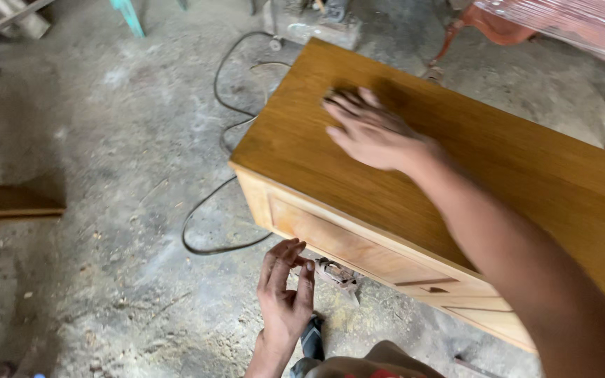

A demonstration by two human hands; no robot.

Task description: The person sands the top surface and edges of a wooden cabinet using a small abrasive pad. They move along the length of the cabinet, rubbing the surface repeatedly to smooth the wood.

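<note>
Okay, head view count: two hands, one wooden cabinet (498,168), one black cable (211,203) on the floor (92,231), one dark wooden plank (8,201) at the left edge of the frame.

Right hand (371,131): grip fully open, palm flat, fingers spread and pressed on the cabinet's top panel, near its far left corner. I can see a dark patch under the fingertips at the panel's far edge; can't tell whether it's a pad, cloth or shadow. Nothing visibly clamped.

Left hand (285,294): low, over the floor just in front of the cabinet's front face near its left corner. Grip loose and open, fingers straight and close together, thumb alongside, palm turned up toward the camera. Holds nothing. One small pale object (337,274) lies on the floor just beside its fingertips, against the cabinet's lower front edge; too blurred to identify, and I can't tell if there's contact.

Cabinet stands on the dusty floor, glossy brown top, paler front with a recessed panel. Cable loops on the floor off the cabinet's left end.
</note>
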